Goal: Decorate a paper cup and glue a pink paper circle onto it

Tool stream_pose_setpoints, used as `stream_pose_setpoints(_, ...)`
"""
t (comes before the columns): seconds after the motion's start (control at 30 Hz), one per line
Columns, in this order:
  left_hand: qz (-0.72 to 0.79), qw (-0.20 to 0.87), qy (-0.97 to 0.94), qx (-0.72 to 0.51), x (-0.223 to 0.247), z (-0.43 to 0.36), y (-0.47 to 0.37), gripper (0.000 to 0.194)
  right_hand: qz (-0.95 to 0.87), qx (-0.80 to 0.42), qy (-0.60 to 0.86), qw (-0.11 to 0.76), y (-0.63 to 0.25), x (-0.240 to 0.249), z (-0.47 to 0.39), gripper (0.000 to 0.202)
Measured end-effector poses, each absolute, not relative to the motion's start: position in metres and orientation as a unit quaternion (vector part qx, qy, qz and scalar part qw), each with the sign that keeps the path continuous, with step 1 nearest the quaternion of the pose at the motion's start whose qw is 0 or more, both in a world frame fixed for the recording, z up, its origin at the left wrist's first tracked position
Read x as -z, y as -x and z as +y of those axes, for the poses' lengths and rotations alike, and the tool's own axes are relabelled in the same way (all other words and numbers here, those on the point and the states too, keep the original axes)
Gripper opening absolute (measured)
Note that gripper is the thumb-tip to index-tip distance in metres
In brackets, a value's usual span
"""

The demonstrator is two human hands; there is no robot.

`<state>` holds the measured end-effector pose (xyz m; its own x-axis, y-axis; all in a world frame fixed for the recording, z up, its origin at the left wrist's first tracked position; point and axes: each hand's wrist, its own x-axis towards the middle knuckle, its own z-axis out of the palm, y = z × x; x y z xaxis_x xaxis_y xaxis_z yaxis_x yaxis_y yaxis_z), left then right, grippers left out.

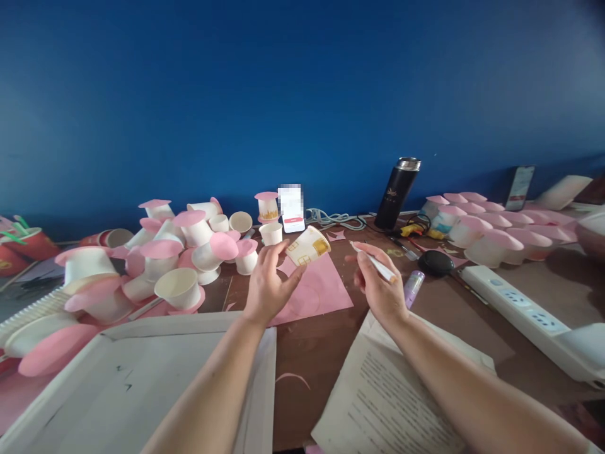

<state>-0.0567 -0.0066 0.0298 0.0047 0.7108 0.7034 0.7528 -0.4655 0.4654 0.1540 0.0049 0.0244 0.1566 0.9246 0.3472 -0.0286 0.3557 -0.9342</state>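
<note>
My left hand [271, 282] holds a white paper cup [306, 247] with yellow-gold markings, tilted on its side, its base end toward the right. Below the cup lies a pink paper sheet [326, 287] with a faint round outline on it. A white pen [378, 263] is gripped in my right hand [382, 284], its tip pointing up and left. Beside that hand stands a small purple-labelled tube [414, 288]. The pen tip and the cup are apart.
Many cups with pink paper discs [162, 249] crowd the left; more pink-topped cups [496, 239] stand right. A black bottle [397, 194], a phone [291, 208], a power strip [515, 309], a printed page [378, 391] and a white tray-like board [142, 378] surround my hands.
</note>
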Motion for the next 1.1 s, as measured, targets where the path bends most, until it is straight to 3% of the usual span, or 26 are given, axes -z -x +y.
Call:
stream_pose_setpoints(0.2,-0.479,0.058,0.768,0.421,-0.026,-0.009,0.051,0.052,-0.513,-0.417,0.431,0.614,-0.152,-0.022,0.007,0.039)
stream_pose_setpoints(0.47,-0.435,0.098,0.808,0.386,-0.023,-0.011,0.044,0.055,-0.526,-0.444,0.417,0.594,-0.153,-0.014,0.012,0.027)
stream_pose_setpoints(0.6,-0.441,0.091,0.792,0.412,-0.026,-0.011,0.045,0.056,-0.401,-0.522,0.425,0.621,-0.155,-0.015,0.020,0.029)
stream_pose_setpoints(0.73,-0.503,0.089,0.747,0.425,-0.029,-0.009,0.054,0.039,-0.258,-0.564,0.439,0.650,-0.163,-0.014,0.033,0.031)
stream_pose_setpoints(0.87,-0.568,0.088,0.733,0.363,-0.030,-0.009,0.062,0.021,-0.276,-0.526,0.474,0.651,-0.171,-0.007,0.045,0.027)
stream_pose_setpoints(1.1,-0.658,0.071,0.705,0.255,-0.031,-0.010,0.066,0.020,-0.366,-0.436,0.546,0.614,-0.181,0.011,0.060,0.025)
